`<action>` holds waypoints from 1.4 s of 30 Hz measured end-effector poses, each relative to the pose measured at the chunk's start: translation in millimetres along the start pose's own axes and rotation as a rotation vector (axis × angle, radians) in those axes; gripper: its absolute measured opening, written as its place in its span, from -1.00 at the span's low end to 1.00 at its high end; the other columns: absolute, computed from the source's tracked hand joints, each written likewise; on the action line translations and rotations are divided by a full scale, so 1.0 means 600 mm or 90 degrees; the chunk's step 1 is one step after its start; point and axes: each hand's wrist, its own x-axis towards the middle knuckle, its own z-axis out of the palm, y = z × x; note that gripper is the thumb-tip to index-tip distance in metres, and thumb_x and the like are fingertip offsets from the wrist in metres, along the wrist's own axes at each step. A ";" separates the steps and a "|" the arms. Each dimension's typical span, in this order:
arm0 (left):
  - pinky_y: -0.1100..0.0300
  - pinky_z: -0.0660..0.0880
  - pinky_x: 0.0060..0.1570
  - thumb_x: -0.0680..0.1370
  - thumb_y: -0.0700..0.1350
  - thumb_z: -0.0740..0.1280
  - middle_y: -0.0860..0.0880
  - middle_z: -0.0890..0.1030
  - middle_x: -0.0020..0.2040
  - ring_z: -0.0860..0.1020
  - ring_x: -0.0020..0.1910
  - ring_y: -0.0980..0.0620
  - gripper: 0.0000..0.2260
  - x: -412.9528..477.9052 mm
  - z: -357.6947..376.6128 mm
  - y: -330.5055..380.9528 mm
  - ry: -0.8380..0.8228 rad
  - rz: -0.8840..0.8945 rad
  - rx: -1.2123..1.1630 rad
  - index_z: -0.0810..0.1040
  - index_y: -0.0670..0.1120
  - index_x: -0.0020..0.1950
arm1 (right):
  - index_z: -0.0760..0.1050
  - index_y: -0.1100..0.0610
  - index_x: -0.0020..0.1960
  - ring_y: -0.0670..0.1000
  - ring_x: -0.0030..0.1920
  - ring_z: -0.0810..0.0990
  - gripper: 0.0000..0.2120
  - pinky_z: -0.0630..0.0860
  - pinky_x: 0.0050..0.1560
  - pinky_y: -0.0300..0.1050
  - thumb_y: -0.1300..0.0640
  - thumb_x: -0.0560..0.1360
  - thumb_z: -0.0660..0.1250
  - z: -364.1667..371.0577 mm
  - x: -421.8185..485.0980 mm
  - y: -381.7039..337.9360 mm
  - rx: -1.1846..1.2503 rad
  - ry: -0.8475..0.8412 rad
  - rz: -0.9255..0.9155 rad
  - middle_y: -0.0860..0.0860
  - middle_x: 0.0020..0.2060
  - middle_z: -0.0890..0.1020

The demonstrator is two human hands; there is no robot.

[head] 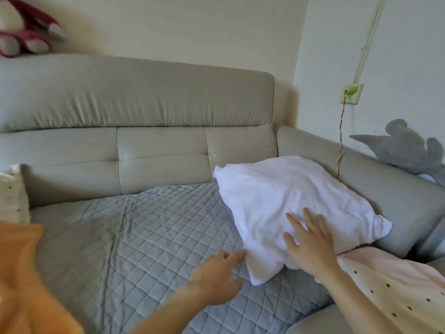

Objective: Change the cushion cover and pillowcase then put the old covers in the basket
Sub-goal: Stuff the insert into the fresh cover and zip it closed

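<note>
Pillow: white pillow [289,201] sits at the right end of the sofa [144,153], propped tilted against the armrest [397,201], near corner down on the quilted grey mat [144,237].
Case: white, wrinkled, plumped full; what fills it is hidden, and I can't see its opening from here.
Right hand: right hand [310,247] lies flat on the pillow's near face, fingers spread and straight, pressing, not gripping.
Left hand: left hand [216,278] is low over the mat, fingers loosely stretched, tips right at the pillow's lower left edge; it's blurred, but no cloth shows between the fingers.
Hands: apart, one on each side of the pillow's bottom corner.
Dotted cloth: pale pink dotted cloth [397,290] lies under the right forearm, touching the pillow's base and running off the bottom right.
Orange cloth: orange cloth [26,285] fills the bottom left, cut off by the edge; can't tell what it is.
Cushion: a dotted white cushion [10,194] peeks in at the left, mostly out of shot.
Toys: grey plush [407,148] on the armrest, red-and-white plush [21,30] on the sofa back, both cropped.
Wall: socket [351,94] with a cable [340,145] dropping behind the armrest, lower end hidden.
</note>
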 end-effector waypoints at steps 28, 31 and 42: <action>0.04 0.50 0.07 0.60 0.21 0.20 -0.06 0.65 0.01 0.59 0.00 -0.03 -0.66 -0.196 -0.149 -0.110 0.169 -0.014 -0.260 0.54 -0.04 0.05 | 0.68 0.03 -0.12 -0.06 -0.19 0.69 -0.35 0.54 -0.09 -0.06 -0.48 0.45 0.09 -0.001 -0.170 -0.403 0.806 -0.337 0.068 0.01 -0.17 0.71; 0.01 0.43 0.23 0.50 0.22 0.24 -0.02 0.58 0.20 0.51 0.20 -0.04 -0.60 -0.165 -0.084 -0.080 0.020 0.089 -0.134 0.53 -0.01 0.18 | 0.62 0.06 -0.20 -0.05 -0.18 0.66 -0.48 0.56 0.01 -0.03 -0.38 0.48 0.22 0.012 -0.170 -0.342 0.834 -0.215 0.153 -0.02 -0.32 0.69; -0.25 -0.07 0.49 0.49 0.49 -0.12 0.10 -0.08 0.62 -0.11 0.59 -0.08 -0.37 -0.226 -0.057 -0.372 0.135 -0.351 0.128 -0.05 0.35 0.54 | 0.52 -0.17 0.05 0.07 0.09 0.60 -0.34 0.54 0.17 0.18 -0.64 0.25 0.14 0.052 -0.203 -0.205 0.703 -0.292 0.155 0.01 0.00 0.64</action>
